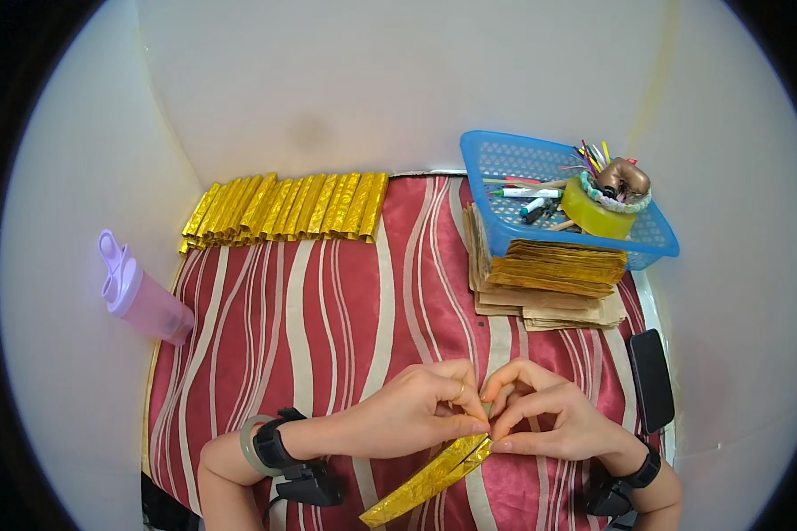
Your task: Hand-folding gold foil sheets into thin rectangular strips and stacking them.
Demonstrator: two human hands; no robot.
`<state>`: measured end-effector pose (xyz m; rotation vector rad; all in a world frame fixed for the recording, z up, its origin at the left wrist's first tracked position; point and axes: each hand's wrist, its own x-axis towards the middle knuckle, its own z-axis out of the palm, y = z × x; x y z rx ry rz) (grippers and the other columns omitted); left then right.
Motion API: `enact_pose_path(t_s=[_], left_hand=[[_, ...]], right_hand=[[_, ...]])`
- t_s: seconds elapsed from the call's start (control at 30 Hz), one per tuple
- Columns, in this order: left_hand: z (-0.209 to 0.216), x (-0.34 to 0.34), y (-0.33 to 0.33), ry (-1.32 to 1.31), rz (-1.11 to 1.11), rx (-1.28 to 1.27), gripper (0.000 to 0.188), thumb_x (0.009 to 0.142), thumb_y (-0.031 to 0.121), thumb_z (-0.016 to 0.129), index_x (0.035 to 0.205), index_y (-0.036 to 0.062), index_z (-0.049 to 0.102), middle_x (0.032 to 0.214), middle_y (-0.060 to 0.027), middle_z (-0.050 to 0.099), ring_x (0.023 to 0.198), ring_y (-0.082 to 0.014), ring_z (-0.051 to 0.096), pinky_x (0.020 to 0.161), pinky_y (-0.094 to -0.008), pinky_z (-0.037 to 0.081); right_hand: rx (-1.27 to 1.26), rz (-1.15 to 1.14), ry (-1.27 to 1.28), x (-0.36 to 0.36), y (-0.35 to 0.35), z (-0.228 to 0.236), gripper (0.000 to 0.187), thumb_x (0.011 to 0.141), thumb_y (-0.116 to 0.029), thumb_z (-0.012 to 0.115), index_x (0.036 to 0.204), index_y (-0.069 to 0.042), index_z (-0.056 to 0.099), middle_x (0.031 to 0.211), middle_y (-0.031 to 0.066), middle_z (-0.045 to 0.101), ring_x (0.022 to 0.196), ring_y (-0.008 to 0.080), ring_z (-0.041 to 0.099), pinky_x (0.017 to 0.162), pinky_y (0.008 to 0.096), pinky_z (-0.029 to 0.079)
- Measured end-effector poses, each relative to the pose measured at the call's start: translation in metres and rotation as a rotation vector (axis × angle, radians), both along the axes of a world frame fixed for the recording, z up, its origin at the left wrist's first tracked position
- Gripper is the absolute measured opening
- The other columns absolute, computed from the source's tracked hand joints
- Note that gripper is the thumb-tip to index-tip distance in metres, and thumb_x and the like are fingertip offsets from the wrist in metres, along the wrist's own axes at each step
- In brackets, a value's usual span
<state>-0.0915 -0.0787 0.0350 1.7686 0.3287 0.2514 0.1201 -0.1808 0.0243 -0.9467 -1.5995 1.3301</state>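
Note:
A folded strip of shiny gold paper (425, 485) slants down and left from my fingers over the cloth. My left hand (434, 400) pinches its upper end between thumb and fingers. From the other side, my right hand (549, 411) holds the same end with its thumb and fingertips close together. The fingertips partly cover that end, so its exact fold is hidden. Toward the far left lies a row of several similar gold paper strips (283, 210), side by side.
Red striped cloth (345, 327) covers the table. A blue plastic basket (496, 232) with pens and a yellow tape roll (593, 212) sits atop stacked gold and brown paper sheets (558, 274). A pink shaker bottle (146, 296) stands left; a black phone (651, 380) lies right. Pale walls enclose the table.

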Motion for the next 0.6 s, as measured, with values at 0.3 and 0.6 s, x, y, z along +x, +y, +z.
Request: enact_pose_path(t_s=[0.3,0.6], left_hand=[[-0.0016,-0.0002,0.0013,0.014,-0.022,-0.045,0.012,0.089,0.01,0.068,0.095,0.0004,0.071,0.091,-0.0052,0.052,0.083,-0.0139,0.055,0.072,-0.0283,0.047],[-0.0003,0.0003,0.002,0.003,-0.036,-0.019,0.011,0.089,0.01,0.067,0.094,0.0002,0.069,0.092,-0.005,0.051,0.085,-0.0132,0.055,0.073,-0.0275,0.046]], right_hand=[[-0.02,-0.005,-0.022,0.0014,0.0006,-0.0017,0.009,0.08,-0.005,0.077,0.087,-0.004,0.072,0.115,0.0081,0.052,0.096,0.0139,0.055,0.09,0.0298,0.043],[-0.02,-0.035,-0.022,0.0001,0.0008,-0.0026,0.009,0.082,-0.006,0.076,0.089,-0.004,0.071,0.116,0.0078,0.052,0.097,0.0134,0.056,0.091,0.0305,0.043]])
